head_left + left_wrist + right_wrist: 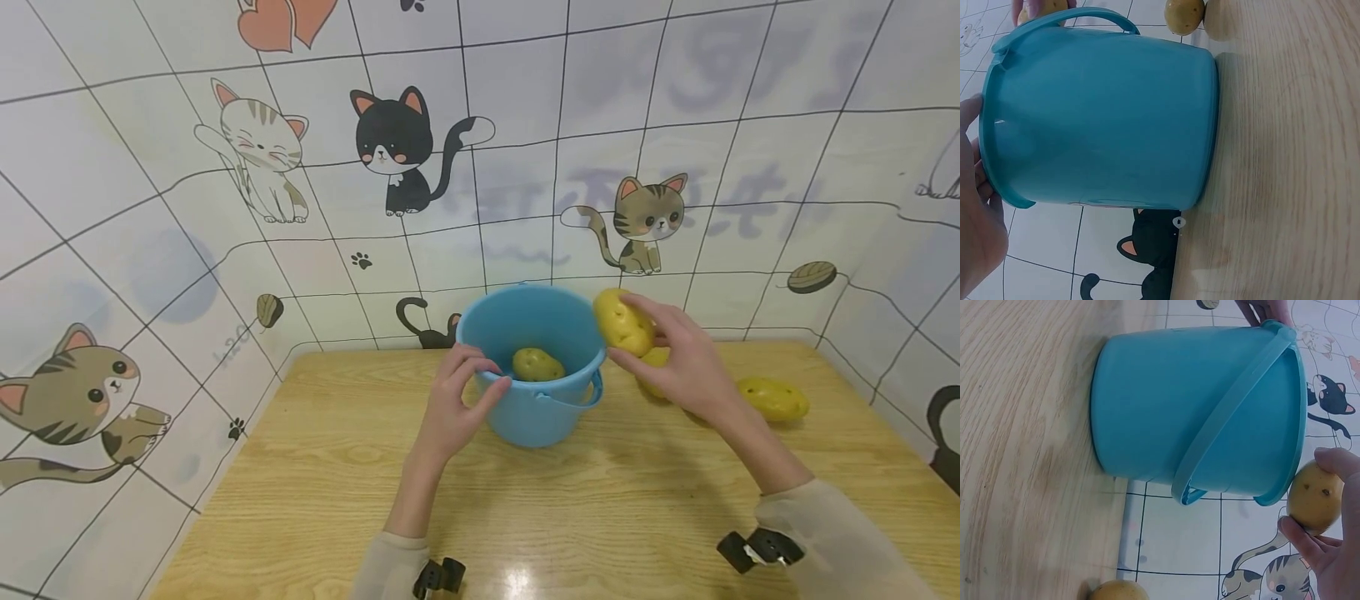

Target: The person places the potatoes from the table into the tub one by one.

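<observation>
A blue bucket [536, 417] stands upright on the wooden table, its handle hanging down on the right. My left hand [455, 408] grips the rim at the front left, thumb outside and fingers over the edge. Inside the bucket lies one potato [537, 365]. Between thumb and fingers my right hand [693, 367] holds another potato [622, 323] at the bucket's right rim. In the right wrist view this held potato [1315, 499] is right at the rim, outside the opening.
Right of the bucket, a potato [655, 372] is partly hidden behind my right hand, and another potato [772, 398] lies farther right on the table [360, 467]. A tiled wall covering [517, 167] with cartoon cats rises directly behind the table.
</observation>
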`<action>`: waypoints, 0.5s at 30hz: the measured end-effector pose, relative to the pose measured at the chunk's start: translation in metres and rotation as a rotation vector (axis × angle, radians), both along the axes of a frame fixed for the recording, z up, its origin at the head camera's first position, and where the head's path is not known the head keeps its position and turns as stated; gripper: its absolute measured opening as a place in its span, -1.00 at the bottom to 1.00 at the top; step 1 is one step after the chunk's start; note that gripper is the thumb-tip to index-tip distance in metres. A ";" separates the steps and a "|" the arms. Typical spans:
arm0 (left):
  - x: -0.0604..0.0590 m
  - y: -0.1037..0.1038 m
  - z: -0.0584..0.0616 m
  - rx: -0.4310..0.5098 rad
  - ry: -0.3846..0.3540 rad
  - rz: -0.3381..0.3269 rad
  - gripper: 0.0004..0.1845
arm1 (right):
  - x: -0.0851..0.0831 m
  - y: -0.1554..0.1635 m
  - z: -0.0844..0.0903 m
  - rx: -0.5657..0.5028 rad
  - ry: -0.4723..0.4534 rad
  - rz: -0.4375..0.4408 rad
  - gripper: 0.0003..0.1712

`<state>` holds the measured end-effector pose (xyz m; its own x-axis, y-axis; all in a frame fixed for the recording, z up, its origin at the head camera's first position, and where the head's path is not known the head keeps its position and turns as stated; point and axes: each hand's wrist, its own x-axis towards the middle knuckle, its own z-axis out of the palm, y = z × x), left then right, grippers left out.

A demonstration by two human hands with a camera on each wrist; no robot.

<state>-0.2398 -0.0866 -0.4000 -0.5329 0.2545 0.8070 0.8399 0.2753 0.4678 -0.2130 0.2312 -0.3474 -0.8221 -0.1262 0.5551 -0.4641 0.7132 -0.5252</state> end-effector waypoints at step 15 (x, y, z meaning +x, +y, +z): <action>0.003 0.001 0.002 -0.012 -0.047 0.013 -0.88 | -0.007 -0.017 0.008 0.030 0.059 0.110 -0.11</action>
